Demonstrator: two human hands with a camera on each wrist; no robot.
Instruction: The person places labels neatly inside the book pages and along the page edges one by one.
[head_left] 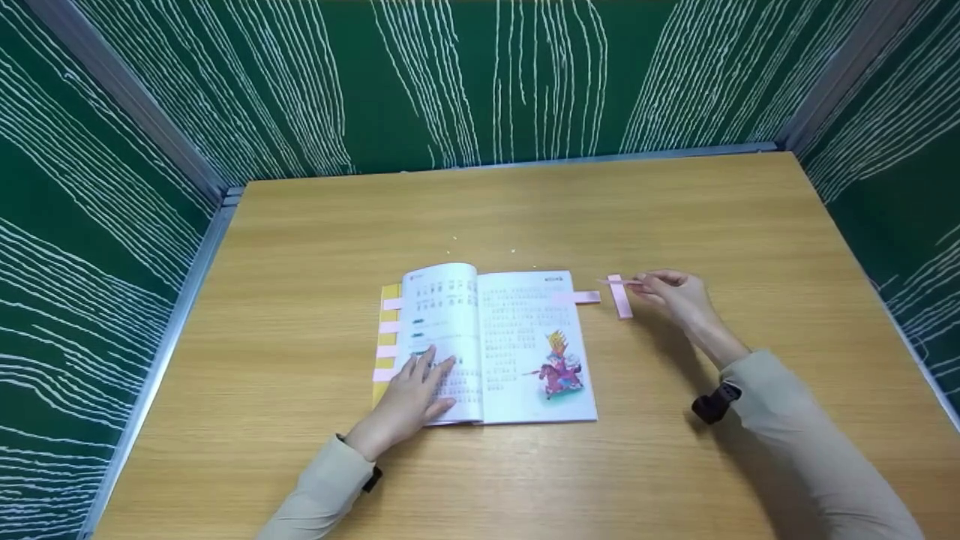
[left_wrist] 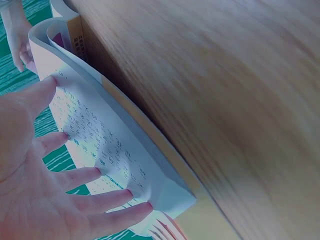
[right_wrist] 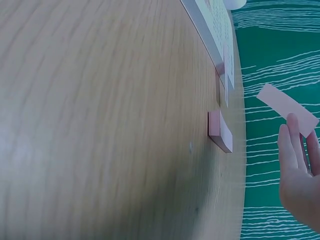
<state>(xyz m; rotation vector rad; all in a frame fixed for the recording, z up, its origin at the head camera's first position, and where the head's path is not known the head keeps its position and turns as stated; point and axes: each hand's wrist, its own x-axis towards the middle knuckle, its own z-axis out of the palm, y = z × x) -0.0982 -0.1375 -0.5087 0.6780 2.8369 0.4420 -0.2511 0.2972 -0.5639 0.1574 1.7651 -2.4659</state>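
An open book [head_left: 525, 315] lies on the table, its right page printed with text and a coloured drawing of a horse rider. My left hand [head_left: 409, 394] rests spread on the left page, fingers straight, as the left wrist view also shows. Between the thumb and fingers of my right hand [head_left: 679, 300] I pinch a pink sticky note [right_wrist: 288, 109], held above the table to the right of the book. Below it lies a pad of pink sticky notes [head_left: 621, 301]. One pink strip [head_left: 587, 298] sticks out from the right page's edge.
Several pink tabs [head_left: 387, 351] line the book's left edge over a yellow cover. Small white specks [head_left: 513, 250] dot the wooden table [head_left: 525, 480] behind the book. Green panels [head_left: 397, 90] with white wavy lines stand around the table's back and sides.
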